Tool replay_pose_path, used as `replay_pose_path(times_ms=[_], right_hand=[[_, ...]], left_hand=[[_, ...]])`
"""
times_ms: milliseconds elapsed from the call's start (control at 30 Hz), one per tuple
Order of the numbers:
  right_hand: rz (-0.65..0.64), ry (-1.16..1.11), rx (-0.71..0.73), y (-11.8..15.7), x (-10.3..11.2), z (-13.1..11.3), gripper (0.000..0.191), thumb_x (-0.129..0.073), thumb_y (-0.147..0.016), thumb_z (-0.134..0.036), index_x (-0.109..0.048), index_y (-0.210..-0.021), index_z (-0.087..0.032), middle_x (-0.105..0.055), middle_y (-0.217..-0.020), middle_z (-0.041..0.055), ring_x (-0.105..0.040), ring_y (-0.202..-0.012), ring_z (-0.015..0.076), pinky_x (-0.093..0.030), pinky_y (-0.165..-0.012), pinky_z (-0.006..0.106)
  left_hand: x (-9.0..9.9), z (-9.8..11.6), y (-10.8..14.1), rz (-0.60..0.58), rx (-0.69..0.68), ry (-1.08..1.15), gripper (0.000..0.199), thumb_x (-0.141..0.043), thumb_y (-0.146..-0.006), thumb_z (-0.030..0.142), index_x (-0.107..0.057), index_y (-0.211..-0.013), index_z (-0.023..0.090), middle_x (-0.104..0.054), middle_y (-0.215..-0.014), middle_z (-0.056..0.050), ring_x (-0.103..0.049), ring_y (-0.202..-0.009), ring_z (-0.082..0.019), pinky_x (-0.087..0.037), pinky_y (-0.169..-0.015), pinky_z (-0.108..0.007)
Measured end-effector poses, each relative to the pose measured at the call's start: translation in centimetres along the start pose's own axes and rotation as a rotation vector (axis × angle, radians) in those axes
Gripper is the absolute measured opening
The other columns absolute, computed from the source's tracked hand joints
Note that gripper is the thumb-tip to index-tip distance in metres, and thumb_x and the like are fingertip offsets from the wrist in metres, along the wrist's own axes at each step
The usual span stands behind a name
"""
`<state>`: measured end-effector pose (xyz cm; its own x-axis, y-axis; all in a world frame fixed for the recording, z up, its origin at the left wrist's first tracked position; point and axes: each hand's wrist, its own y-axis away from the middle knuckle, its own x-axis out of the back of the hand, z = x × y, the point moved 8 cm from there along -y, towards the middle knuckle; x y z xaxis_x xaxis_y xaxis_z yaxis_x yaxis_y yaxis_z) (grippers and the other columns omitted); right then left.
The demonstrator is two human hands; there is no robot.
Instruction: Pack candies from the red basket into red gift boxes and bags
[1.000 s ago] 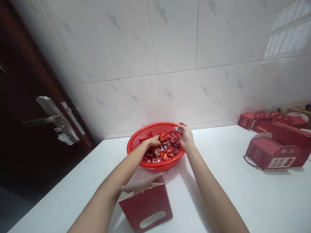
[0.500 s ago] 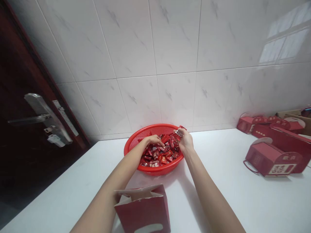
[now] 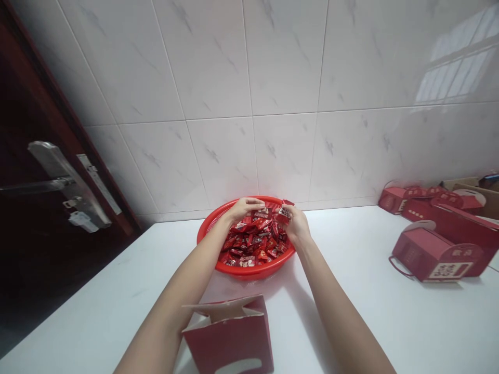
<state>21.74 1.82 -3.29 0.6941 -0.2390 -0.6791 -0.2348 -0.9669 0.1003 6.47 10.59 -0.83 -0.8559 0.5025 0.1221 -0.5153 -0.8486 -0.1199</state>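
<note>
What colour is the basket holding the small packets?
The basket is bright red; best seen in the head view.

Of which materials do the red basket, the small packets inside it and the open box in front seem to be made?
Red basket: probably plastic, slightly glossy; smooth rim, evenly perforated wall.
Small packets: shiny plastic film or foil, I cannot tell which; crinkled, with bright glints.
Open box: likely thin cardboard, rather matte; creased folds and a pale inner side show at its top.
</note>
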Motion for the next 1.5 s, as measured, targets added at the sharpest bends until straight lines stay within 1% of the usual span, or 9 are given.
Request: replay_pose_path(times_ms=[167, 300, 433, 600, 733, 867, 1067, 1300, 1500], right_hand=[[-0.072, 0.076, -0.032, 0.4, -0.7, 0.7, 0.017, -0.074, -0.068, -0.011, -0.060, -0.070, -0.019, -0.073, -0.063, 0.0029, -0.069, -0.054, 0.0180, -0.056, -0.049, 0.026], [-0.096, 0.096, -0.020, 0.4, -0.8, 0.8, 0.016, -0.074, -0.068, -0.010, -0.062, -0.070, -0.020, -0.073, -0.063, 0.0008, -0.072, -0.062, 0.0192, -0.059, -0.052, 0.027], [-0.111, 0.099, 0.007, 0.3, -0.9, 0.6, 0.011, -0.074, -0.068, -0.011, -0.067, -0.072, -0.019, -0.074, -0.066, -0.0003, -0.070, -0.061, 0.0159, -0.060, -0.055, 0.026], [-0.120, 0.083, 0.019, 0.2, -1.0, 0.4, 0.011, -0.073, -0.068, -0.010, -0.068, -0.070, -0.019, -0.074, -0.068, -0.0005, -0.071, -0.064, 0.0153, -0.061, -0.058, 0.025], [-0.121, 0.097, 0.024, 0.3, -1.1, 0.3, 0.009, -0.073, -0.067, -0.011, -0.070, -0.071, -0.019, -0.075, -0.070, -0.0002, -0.070, -0.064, 0.0152, -0.060, -0.055, 0.024], [-0.096, 0.108, 0.052, 0.3, -0.9, 0.2, 0.009, -0.071, -0.066, -0.013, -0.070, -0.071, -0.019, -0.074, -0.070, -0.0022, -0.068, -0.066, 0.0141, -0.058, -0.052, 0.022], [-0.047, 0.110, 0.071, 0.0, -0.5, 0.3, 0.010, -0.070, -0.067, -0.014, -0.070, -0.073, -0.021, -0.073, -0.069, -0.0040, -0.067, -0.061, 0.0139, -0.056, -0.048, 0.021], [-0.005, 0.113, 0.052, 0.1, -0.2, 0.2, 0.007, -0.069, -0.077, -0.018, -0.067, -0.073, -0.023, -0.072, -0.064, -0.0033, -0.066, -0.057, 0.0153, -0.053, -0.042, 0.022], [-0.101, 0.164, 0.005, 0.4, -1.0, 0.6, 0.011, -0.077, -0.078, -0.027, -0.069, -0.078, -0.020, -0.073, -0.073, 0.0009, -0.069, -0.062, 0.0164, -0.059, -0.046, 0.025]], left_hand=[[0.0, 0.9, 0.2, 0.093, -0.055, 0.066, 0.045, -0.093, -0.055, 0.046, -0.075, -0.082, 0.015, -0.072, -0.078, -0.003, -0.064, -0.070, -0.015, -0.050, -0.071, -0.029], [-1.1, 1.7, 0.6, 0.037, -0.051, 0.134, 0.043, -0.093, -0.057, 0.039, -0.075, -0.088, 0.016, -0.074, -0.084, -0.003, -0.067, -0.077, -0.017, -0.051, -0.078, -0.031], [-2.0, 2.1, 1.1, -0.032, -0.027, 0.174, 0.036, -0.089, -0.063, 0.039, -0.074, -0.086, 0.015, -0.073, -0.077, -0.002, -0.067, -0.076, -0.018, -0.051, -0.081, -0.033], [-2.4, 1.9, 1.3, -0.051, -0.021, 0.169, 0.042, -0.094, -0.052, 0.023, -0.075, -0.089, 0.017, -0.075, -0.090, -0.003, -0.069, -0.087, -0.020, -0.051, -0.089, -0.037], [-2.5, 1.6, 1.4, -0.047, 0.018, 0.088, 0.048, -0.095, -0.050, 0.021, -0.075, -0.093, 0.020, -0.075, -0.096, -0.004, -0.068, -0.092, -0.021, -0.052, -0.088, -0.036], [-3.7, 1.9, 1.7, -0.094, 0.008, -0.048, 0.044, -0.093, -0.054, 0.029, -0.076, -0.093, 0.018, -0.074, -0.087, -0.004, -0.067, -0.083, -0.020, -0.052, -0.076, -0.033], [-4.1, 2.4, 1.5, 0.000, -0.073, -0.116, 0.041, -0.092, -0.056, 0.044, -0.071, -0.074, 0.014, -0.067, -0.071, -0.001, -0.060, -0.068, -0.015, -0.046, -0.065, -0.027], [-3.5, 2.5, 1.1, 0.085, -0.087, 0.031, 0.051, -0.091, -0.055, 0.053, -0.075, -0.085, 0.015, -0.073, -0.081, -0.002, -0.063, -0.073, -0.015, -0.046, -0.069, -0.026], [-4.6, 2.4, 1.2, 0.000, -0.100, 0.022, 0.047, -0.087, -0.062, 0.056, -0.075, -0.079, 0.014, -0.070, -0.073, -0.001, -0.061, -0.068, -0.014, -0.048, -0.068, -0.027]])
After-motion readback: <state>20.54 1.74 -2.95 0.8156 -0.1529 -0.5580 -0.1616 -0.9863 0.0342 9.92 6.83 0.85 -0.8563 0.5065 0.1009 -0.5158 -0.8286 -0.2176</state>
